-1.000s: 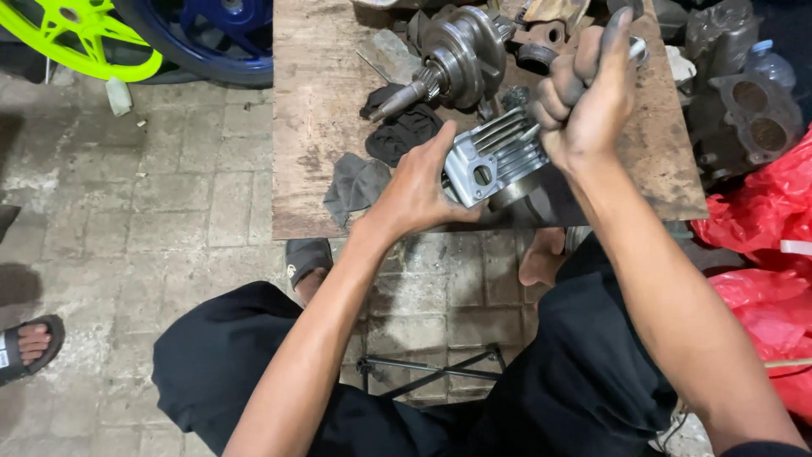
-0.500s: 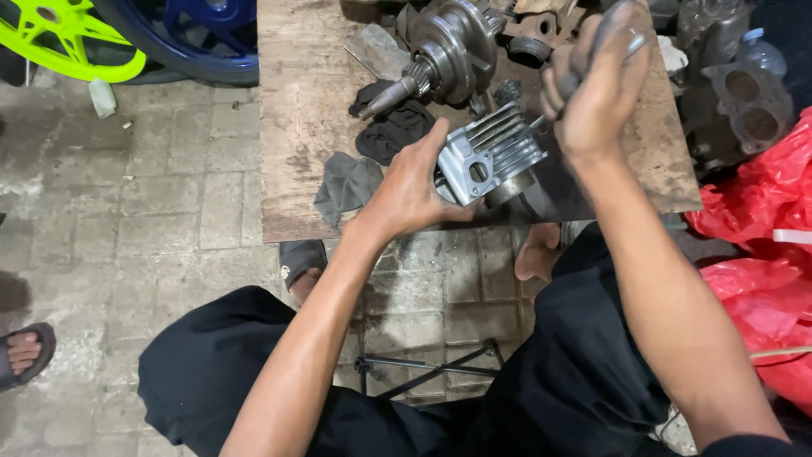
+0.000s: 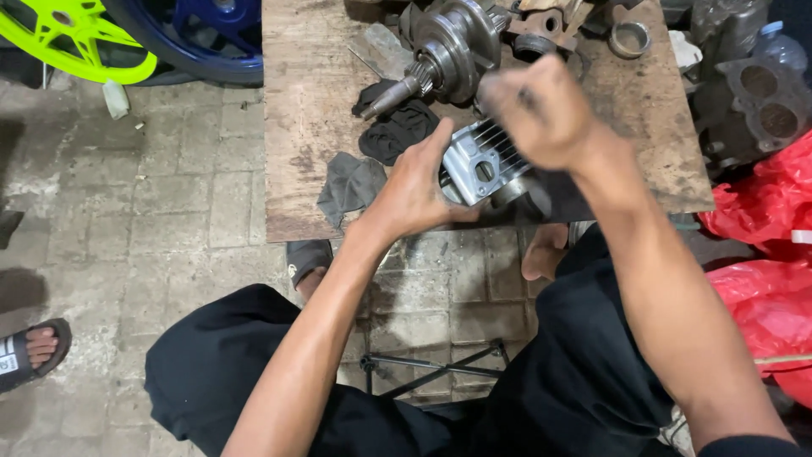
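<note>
From the head view, I see my left hand [image 3: 416,190] gripping the finned engine cylinder [image 3: 484,161] at the near edge of the wooden surface [image 3: 313,127], fingers wrapped on its left side. My right hand [image 3: 541,110] is a clenched, blurred fist just above its fins; whether it holds a tool I cannot tell. I judge the work mid-way: the cylinder is steadied, with the crankshaft [image 3: 448,46] lying apart behind it.

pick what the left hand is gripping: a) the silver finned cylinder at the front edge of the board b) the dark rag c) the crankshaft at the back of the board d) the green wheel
a: the left hand is wrapped around the side of the silver finned cylinder at the front edge of the wooden board, apart from the crankshaft and the dark rag.
</note>
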